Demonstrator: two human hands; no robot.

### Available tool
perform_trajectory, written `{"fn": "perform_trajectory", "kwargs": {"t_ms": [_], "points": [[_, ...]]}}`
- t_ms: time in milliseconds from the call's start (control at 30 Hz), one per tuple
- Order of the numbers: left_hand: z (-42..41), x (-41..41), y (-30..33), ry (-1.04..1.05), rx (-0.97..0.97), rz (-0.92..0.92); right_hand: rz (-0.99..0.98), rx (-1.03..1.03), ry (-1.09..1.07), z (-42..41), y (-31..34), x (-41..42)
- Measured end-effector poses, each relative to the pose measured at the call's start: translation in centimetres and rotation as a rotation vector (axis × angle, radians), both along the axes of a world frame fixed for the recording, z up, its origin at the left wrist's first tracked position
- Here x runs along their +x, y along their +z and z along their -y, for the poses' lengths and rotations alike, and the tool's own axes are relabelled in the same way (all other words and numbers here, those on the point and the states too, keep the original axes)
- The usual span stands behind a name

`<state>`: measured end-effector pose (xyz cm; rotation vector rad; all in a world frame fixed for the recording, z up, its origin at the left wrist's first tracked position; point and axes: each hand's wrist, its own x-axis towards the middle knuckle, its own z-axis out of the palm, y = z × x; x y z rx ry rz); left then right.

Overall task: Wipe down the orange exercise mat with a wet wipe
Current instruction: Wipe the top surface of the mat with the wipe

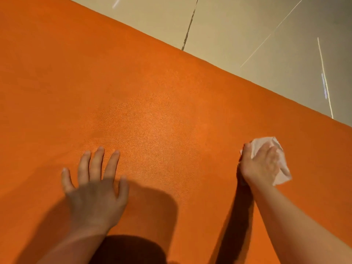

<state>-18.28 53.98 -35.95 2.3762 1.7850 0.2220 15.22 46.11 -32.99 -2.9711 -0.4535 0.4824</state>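
Pale, glossy floor tiles (247, 35) fill the far right of the view, smooth enough to throw back thin streaks of light, with one dark grout line (189, 25) running away from the mat's edge.

Across almost everything else lies the orange exercise mat (133, 82), flat on the floor, its straight far edge cutting diagonally from upper left to right. Its surface is matte with a fine pebbled grain, and a lighter sheen shows near the middle, though whether that is dampness or only reflected light I cannot tell.

On the mat, low and left of centre, the left hand (95, 191) rests palm down with its fingers straight and spread apart, holding nothing; it probably serves to brace the leaning body and keep the mat from creeping under the rubbing.

Off to the right, near the mat's far edge, the right hand (261, 164) presses down on the wet wipe (282, 168), fingers laid over it and blurred. That white wipe is thin, soft and crumpled, its loose corners sticking out beyond the fingers against the mat.
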Motion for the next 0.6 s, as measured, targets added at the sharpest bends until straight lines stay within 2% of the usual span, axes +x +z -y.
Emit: {"fn": "perform_trajectory", "kwargs": {"t_ms": [67,100,167,267,333,400,467,600], "points": [[0.1,0.0,-0.1,-0.023,0.013,-0.024,-0.039,-0.013,-0.017,-0.2,-0.1,-2.4],[0.0,0.1,0.0,-0.033,0.022,-0.019,-0.043,-0.008,0.040,-1.1,-0.3,-4.2],[-0.1,0.2,0.2,-0.039,0.000,-0.023,-0.060,0.052,0.292,-3.8,-0.7,-9.0],[-0.3,-0.1,0.3,-0.089,-0.089,-0.045,-0.218,0.183,0.704,-7.6,-0.5,-18.1],[-0.6,-0.9,0.9,-0.126,-0.196,-0.005,-0.287,0.215,0.829,-8.9,-0.1,-22.1],[-0.9,-2.2,1.7,-0.158,-0.282,0.065,-0.268,0.214,0.829,-9.0,-0.3,-22.1],[-0.6,-4.5,2.4,-0.190,-0.277,0.110,-0.170,0.175,0.813,-7.1,-0.9,-19.9],[2.4,-9.2,2.2,-0.228,-0.211,0.077,-0.018,0.072,0.518,0.7,-1.5,-12.9]]}}
